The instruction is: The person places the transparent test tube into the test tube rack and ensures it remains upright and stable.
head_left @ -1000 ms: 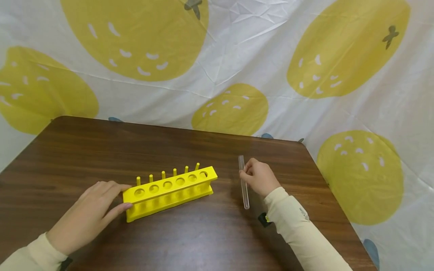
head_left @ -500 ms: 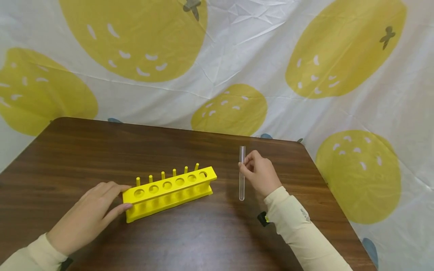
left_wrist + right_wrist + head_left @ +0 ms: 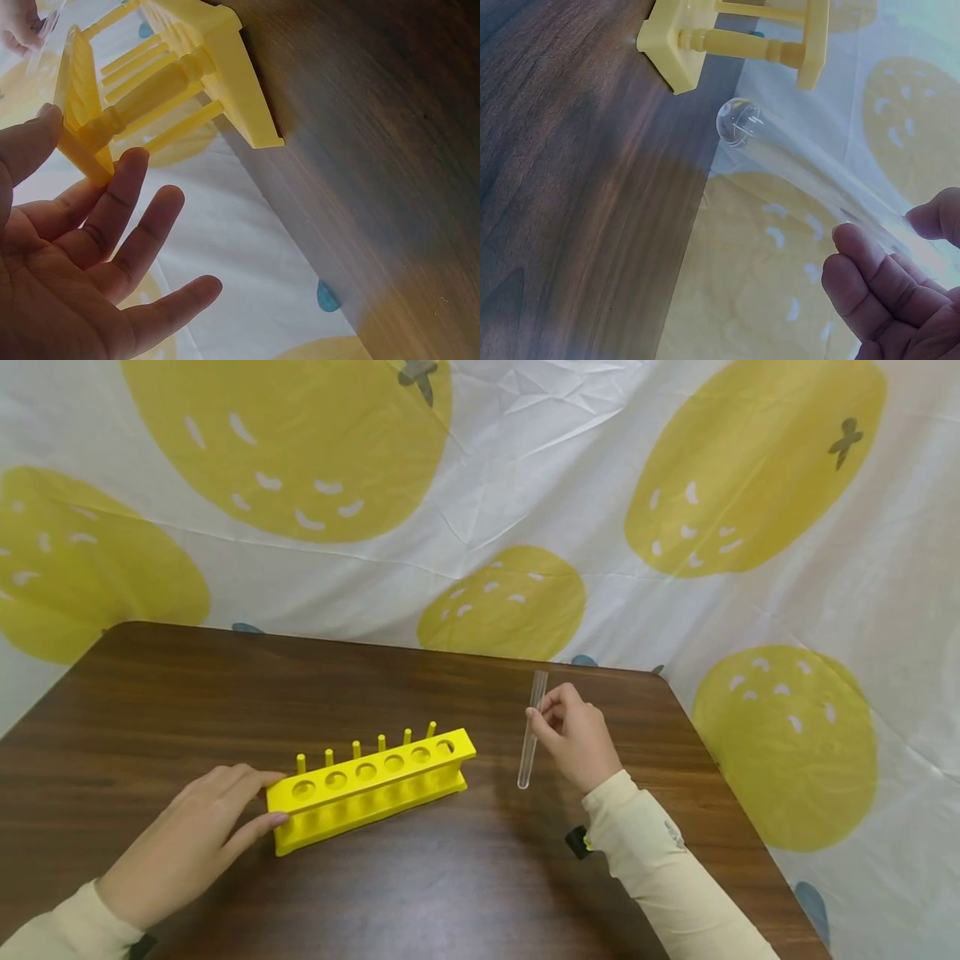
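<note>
The right grip (image 3: 573, 735) pinches the tube (image 3: 527, 762) between thumb and fingers; in the head view the tube is over the desk (image 3: 442, 885), to the right of the rack (image 3: 375, 784) and apart from it. Half a second ago the tube looked nearly vertical here, and half a second before that its lower part slanted away from the rack; now that part has swung toward the rack, and the right grip sits slightly higher in the view. The left grip (image 3: 191, 831) pinches the rack's left end as before, and the rack stands upright in the same spot. This view alone shows all six holes (image 3: 365, 772) from above, with the pegs (image 3: 357, 749) in a row behind them. The left wrist view shows what the head view hides: a turned post (image 3: 150, 94) joining the rack's top plate and base, the thumb (image 3: 30, 142) against one side of that plate, and the outer fingers (image 3: 150, 232) spread. The right wrist view best shows the tube's rounded bottom (image 3: 739, 122), near the rack's other end, with a gap between them, and the thumb and fingertips on opposite sides of the tube.
</note>
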A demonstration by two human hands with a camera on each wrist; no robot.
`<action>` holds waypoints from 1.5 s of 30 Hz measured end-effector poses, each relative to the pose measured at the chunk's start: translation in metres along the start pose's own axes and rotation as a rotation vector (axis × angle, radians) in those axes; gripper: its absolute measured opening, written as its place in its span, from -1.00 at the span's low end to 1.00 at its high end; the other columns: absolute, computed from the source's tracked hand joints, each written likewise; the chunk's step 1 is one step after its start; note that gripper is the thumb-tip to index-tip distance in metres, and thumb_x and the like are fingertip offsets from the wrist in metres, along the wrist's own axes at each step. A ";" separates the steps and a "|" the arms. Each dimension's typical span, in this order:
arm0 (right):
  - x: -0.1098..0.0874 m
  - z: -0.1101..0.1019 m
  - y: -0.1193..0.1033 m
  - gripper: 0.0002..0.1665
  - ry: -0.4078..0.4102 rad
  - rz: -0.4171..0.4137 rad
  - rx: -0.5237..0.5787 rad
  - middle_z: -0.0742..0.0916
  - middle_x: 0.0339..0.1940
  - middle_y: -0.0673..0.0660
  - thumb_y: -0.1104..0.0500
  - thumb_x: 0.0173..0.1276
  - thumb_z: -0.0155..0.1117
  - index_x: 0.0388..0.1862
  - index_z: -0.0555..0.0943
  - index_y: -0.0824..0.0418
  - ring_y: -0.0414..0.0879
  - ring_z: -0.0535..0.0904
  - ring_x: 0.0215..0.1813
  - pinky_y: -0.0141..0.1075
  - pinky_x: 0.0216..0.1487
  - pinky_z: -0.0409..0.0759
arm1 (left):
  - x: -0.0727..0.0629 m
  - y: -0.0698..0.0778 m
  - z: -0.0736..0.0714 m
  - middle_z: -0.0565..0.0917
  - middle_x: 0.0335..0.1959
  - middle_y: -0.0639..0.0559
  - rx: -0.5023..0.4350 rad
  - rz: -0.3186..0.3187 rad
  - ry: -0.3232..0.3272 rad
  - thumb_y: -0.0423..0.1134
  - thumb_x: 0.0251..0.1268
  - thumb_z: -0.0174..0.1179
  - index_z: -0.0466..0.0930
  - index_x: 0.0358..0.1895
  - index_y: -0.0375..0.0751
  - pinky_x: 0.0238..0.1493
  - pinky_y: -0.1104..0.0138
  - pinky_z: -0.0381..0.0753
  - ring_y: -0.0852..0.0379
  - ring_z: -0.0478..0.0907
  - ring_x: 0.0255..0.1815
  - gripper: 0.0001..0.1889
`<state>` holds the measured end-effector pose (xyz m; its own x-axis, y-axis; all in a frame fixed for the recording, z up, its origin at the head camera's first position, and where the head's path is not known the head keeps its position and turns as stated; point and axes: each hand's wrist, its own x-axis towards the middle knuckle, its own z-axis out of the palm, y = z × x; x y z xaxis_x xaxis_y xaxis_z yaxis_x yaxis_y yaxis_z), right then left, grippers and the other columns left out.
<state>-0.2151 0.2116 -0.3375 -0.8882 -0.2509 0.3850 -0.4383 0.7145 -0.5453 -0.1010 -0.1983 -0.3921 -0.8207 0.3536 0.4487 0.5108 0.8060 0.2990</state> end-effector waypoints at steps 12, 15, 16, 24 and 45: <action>0.004 0.001 -0.007 -0.82 0.038 -0.020 0.080 0.78 -0.39 0.10 0.23 0.55 0.27 -0.10 0.45 0.27 -0.06 0.65 -0.37 0.03 0.24 0.37 | 0.000 -0.002 0.000 0.68 -0.06 0.01 -0.014 -0.012 -0.009 -0.25 0.18 0.51 0.64 0.10 -0.24 -0.07 -0.09 0.60 -0.01 0.60 -0.09 -0.57; 0.004 0.001 -0.009 -0.82 0.056 -0.031 0.073 0.77 -0.41 0.09 0.22 0.55 0.27 -0.10 0.45 0.26 -0.04 0.63 -0.37 0.11 0.35 0.30 | 0.000 -0.002 0.001 0.68 -0.06 0.02 -0.019 -0.010 -0.005 -0.25 0.17 0.52 0.64 0.11 -0.23 -0.07 -0.11 0.59 -0.01 0.60 -0.09 -0.56; 0.004 0.001 -0.010 -0.82 0.064 -0.037 0.070 0.78 -0.41 0.09 0.22 0.55 0.28 -0.09 0.45 0.26 -0.04 0.64 -0.36 0.12 0.38 0.27 | 0.000 -0.002 0.001 0.68 -0.06 0.03 -0.017 -0.008 -0.002 -0.25 0.17 0.52 0.64 0.11 -0.23 -0.07 -0.11 0.59 -0.01 0.60 -0.09 -0.56; 0.002 0.001 -0.024 -0.81 0.118 -0.139 0.070 0.79 -0.28 0.16 0.26 0.53 0.29 -0.08 0.46 0.30 0.01 0.71 -0.23 -0.02 0.11 0.30 | 0.002 -0.002 0.000 0.68 -0.07 0.03 -0.017 -0.016 -0.006 -0.27 0.16 0.52 0.64 0.11 -0.23 -0.08 -0.11 0.59 -0.02 0.60 -0.09 -0.55; 0.006 0.014 -0.049 -0.82 0.132 -0.245 0.079 0.79 -0.27 0.13 0.26 0.55 0.26 -0.05 0.44 0.30 -0.01 0.64 -0.18 -0.10 -0.03 0.32 | 0.000 -0.005 0.002 0.69 -0.09 0.03 -0.002 0.004 0.012 -0.27 0.15 0.52 0.64 0.10 -0.24 -0.07 -0.11 0.62 0.02 0.63 -0.12 -0.56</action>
<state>-0.2011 0.1664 -0.3186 -0.7311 -0.3190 0.6031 -0.6516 0.5883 -0.4788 -0.1036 -0.2014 -0.3954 -0.8158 0.3509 0.4596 0.5144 0.8036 0.2995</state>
